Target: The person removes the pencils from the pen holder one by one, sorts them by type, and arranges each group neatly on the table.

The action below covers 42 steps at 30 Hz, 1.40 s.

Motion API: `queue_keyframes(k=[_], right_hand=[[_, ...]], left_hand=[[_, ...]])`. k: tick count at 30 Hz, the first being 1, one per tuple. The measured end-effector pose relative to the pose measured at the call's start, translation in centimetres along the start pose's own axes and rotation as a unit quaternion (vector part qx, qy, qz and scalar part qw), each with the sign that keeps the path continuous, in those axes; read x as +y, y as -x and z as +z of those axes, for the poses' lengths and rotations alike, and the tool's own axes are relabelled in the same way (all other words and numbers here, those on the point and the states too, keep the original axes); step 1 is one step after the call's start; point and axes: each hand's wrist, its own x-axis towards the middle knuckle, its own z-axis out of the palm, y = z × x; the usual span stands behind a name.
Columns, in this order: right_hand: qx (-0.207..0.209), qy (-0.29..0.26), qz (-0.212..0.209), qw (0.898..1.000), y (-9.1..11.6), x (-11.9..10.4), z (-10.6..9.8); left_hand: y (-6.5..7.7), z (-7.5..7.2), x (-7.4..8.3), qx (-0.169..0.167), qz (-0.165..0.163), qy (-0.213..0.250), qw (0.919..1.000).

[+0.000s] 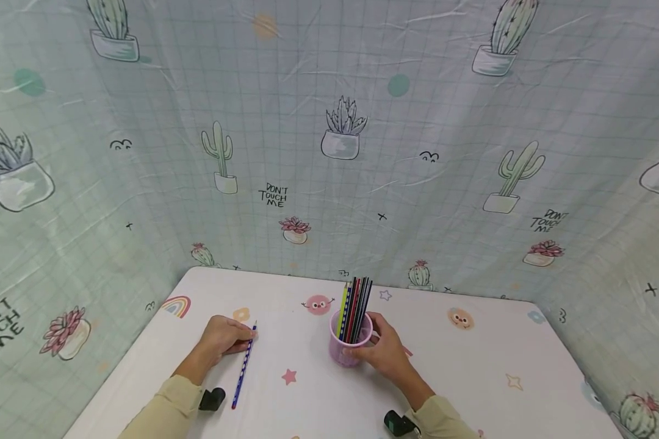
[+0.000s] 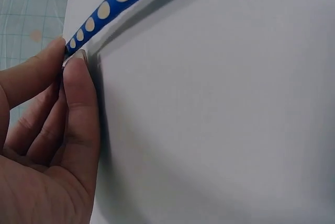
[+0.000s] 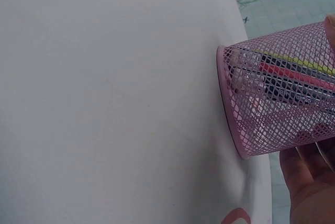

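Observation:
Between thumb and fingertips, my left hand pinches a blue pencil with white dots near its far, pointed end. The pencil slants over the white tabletop, its red end towards me; in the left wrist view its dotted barrel runs up and right from the fingertips. My right hand grips a pink mesh pencil cup from the right side, thumb at the front. Several pencils, yellow-green, blue, red and black, stand in the cup. Through the mesh their lower ends show in the right wrist view.
The white table has printed stickers, among them a pink star between the hands and a rainbow at the back left. A cactus-print curtain encloses its back and sides. Dark wrist devices sit by both sleeves.

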Motion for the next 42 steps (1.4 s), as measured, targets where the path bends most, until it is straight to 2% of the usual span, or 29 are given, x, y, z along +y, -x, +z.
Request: queue_keyframes(k=[6, 14, 24, 30, 42], right_hand=[[-0.001, 0.003, 0.004, 1.000, 0.1, -0.1, -0.1], [0.002, 0.010, 0.004, 1.000, 0.1, -0.1, 0.0], [-0.002, 0.009, -0.003, 1.000, 0.1, 0.0, -0.1], [-0.002, 0.005, -0.005, 1.000, 0.2, -0.1, -0.2], [0.003, 0.013, -0.009, 1.000, 0.3, 0.0, 0.1]], left_hand=[[0.4, 0.1, 0.4, 0.012, 0.002, -0.033, 0.9994], [0.5, 0.5, 0.5, 0.009, 0.038, 0.021, 0.9990], [1.6, 1.9, 1.7, -0.019, 0.077, 0.025, 0.9966], [2.4, 3.6, 2.9, -0.055, 0.097, 0.042, 0.9929], [4.1, 8.5, 4.8, -0.117, 0.145, 0.075, 0.9795]])
